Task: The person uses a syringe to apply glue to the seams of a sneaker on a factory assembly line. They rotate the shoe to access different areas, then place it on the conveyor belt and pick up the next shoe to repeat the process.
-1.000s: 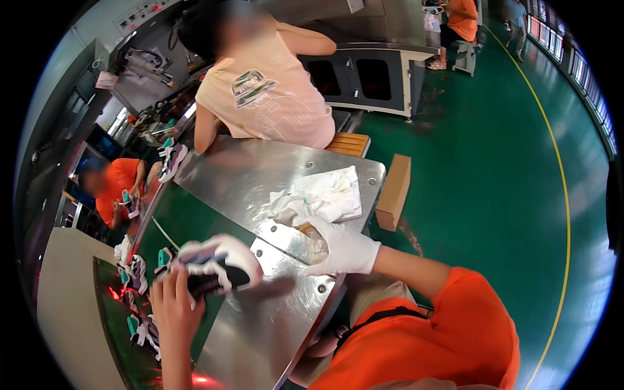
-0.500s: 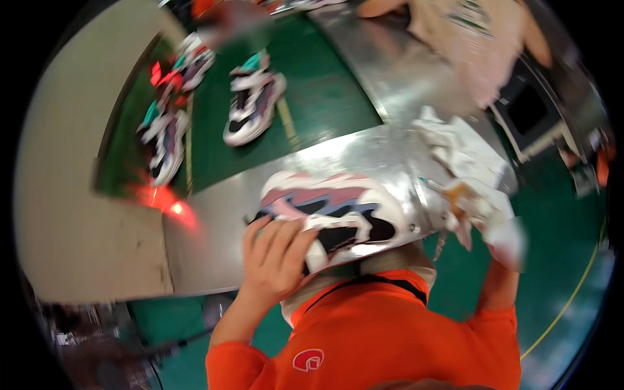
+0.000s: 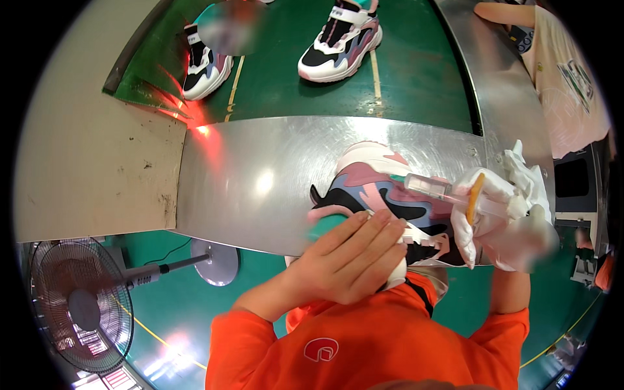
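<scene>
A chunky white, pink, blue and black sneaker (image 3: pixel 380 188) lies on the steel worktop (image 3: pixel 260 182), close to my chest. My bare left hand (image 3: pixel 354 260) grips its heel end from above. My right hand (image 3: pixel 500 224), in a white glove, holds a clear plastic syringe-like tube (image 3: pixel 432 190) and a crumpled white cloth against the sneaker's side; a thin orange stick (image 3: pixel 474 198) crosses the glove.
Two more sneakers (image 3: pixel 341 42) (image 3: pixel 205 62) ride on the green belt (image 3: pixel 416 78) beyond the worktop. Another person in a pale shirt (image 3: pixel 572 78) sits at the right. A beige panel (image 3: pixel 84 149) lies left, and a floor fan (image 3: pixel 75 305) stands lower left.
My view has swung down over the worktop. The sneaker has come nearer to my body, and my gloved right hand has brought the tube and cloth onto its side.
</scene>
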`<state>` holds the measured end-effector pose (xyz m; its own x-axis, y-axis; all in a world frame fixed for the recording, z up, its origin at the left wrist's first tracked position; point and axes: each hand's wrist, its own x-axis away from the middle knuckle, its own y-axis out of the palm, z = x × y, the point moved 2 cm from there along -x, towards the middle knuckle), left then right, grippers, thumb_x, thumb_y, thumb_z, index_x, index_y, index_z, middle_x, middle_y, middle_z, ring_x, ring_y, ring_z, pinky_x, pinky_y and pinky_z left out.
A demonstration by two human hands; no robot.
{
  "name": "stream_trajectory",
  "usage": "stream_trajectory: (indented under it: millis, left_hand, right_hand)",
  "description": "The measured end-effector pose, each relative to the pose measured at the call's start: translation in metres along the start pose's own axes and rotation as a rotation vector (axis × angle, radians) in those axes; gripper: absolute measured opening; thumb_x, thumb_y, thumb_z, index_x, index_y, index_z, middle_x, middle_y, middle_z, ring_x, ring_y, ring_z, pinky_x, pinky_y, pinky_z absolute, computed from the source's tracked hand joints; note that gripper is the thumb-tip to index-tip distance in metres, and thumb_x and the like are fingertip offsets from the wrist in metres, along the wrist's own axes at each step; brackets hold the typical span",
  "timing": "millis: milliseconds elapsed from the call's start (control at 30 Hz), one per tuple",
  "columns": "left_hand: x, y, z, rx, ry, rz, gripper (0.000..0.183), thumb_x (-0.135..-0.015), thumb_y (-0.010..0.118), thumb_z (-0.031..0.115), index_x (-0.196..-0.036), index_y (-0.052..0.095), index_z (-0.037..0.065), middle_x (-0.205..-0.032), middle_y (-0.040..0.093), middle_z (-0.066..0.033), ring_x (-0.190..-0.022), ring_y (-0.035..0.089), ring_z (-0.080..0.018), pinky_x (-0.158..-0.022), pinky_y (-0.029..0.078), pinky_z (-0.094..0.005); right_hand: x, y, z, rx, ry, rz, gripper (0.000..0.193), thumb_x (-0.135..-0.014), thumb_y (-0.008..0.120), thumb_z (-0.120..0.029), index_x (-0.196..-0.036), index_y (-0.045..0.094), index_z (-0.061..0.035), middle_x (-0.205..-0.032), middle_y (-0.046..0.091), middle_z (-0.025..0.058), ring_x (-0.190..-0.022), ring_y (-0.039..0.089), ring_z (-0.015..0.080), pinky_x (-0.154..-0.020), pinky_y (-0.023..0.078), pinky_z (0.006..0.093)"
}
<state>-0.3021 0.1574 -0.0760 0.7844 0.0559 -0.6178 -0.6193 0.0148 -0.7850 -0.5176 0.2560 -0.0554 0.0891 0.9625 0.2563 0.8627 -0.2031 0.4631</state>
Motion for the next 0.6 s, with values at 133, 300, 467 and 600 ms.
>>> stream_trajectory:
  millis: [133,300,467,600]
  left_hand:
    - [0.001,0.000,0.000,0.010,-0.031,0.018,0.013,-0.087,0.056,0.009,-0.099,0.059,0.012,-0.110,0.068,-0.0074,-0.107,0.063,-0.0217,-0.096,0.047,-0.0342]
    - [-0.002,0.002,0.001,0.026,-0.034,0.006,0.013,-0.086,0.057,0.009,-0.099,0.058,0.012,-0.109,0.068,-0.0065,-0.107,0.064,-0.0214,-0.097,0.046,-0.0340]
    - [-0.003,0.002,0.001,0.028,-0.037,-0.019,0.012,-0.086,0.060,0.010,-0.098,0.058,0.012,-0.107,0.069,-0.0061,-0.106,0.065,-0.0216,-0.096,0.046,-0.0332]
    - [-0.001,0.004,0.002,0.049,-0.045,-0.003,0.013,-0.087,0.061,0.010,-0.100,0.057,0.012,-0.106,0.070,-0.0065,-0.106,0.065,-0.0222,-0.095,0.046,-0.0333]
  right_hand:
    - [-0.006,0.000,-0.004,-0.087,0.069,-0.047,0.098,-0.066,0.064,-0.073,-0.119,0.045,0.0082,-0.080,0.057,0.0207,-0.061,0.059,0.0253,-0.047,0.050,0.0307]
    - [-0.010,-0.007,-0.001,-0.168,-0.070,-0.275,0.112,-0.053,0.081,-0.064,-0.125,0.042,0.0124,-0.095,0.057,0.0227,-0.076,0.062,0.0266,-0.060,0.054,0.0304]
    - [-0.005,-0.005,-0.013,-0.017,-0.037,-0.188,0.110,-0.055,0.080,-0.064,-0.124,0.043,0.0132,-0.097,0.057,0.0247,-0.073,0.062,0.0253,-0.057,0.054,0.0289]
    - [0.000,-0.002,-0.022,0.083,0.008,-0.118,0.109,-0.056,0.079,-0.065,-0.123,0.044,0.0138,-0.099,0.057,0.0263,-0.071,0.062,0.0242,-0.055,0.053,0.0277]
